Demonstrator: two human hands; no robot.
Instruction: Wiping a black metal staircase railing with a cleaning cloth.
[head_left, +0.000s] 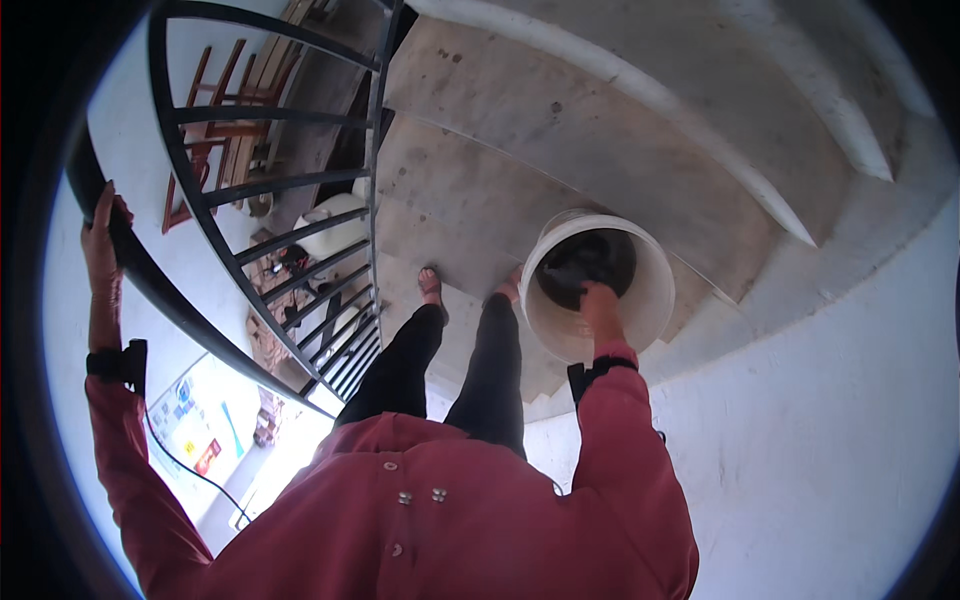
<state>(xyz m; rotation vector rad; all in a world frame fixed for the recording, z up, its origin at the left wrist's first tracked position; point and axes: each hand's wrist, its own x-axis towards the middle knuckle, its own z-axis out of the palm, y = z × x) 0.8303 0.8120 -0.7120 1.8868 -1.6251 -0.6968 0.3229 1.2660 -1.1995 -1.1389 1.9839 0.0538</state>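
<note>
My left hand (103, 229) is wrapped around the dark handrail (176, 307) of the stair railing at the far left. My right hand (600, 301) is over the mouth of a whitish plastic bucket (654, 281), its fingertips against the dark contents (592, 255). Those contents look like dark water, perhaps with something in it. The fingertips are hard to make out, so whether they hold anything is unclear. The bucket is beside my right foot (510, 285), and a thin wire handle (556, 219) shows at its far rim.
Curved concrete steps (480, 180) spread ahead and to the right, along a white wall (810, 442). Black metal bars (285, 187) line the left side. Beyond them, lower down, are brown wooden furniture (225, 127) and a pale rounded container (330, 225). My left foot (430, 285) wears a sandal.
</note>
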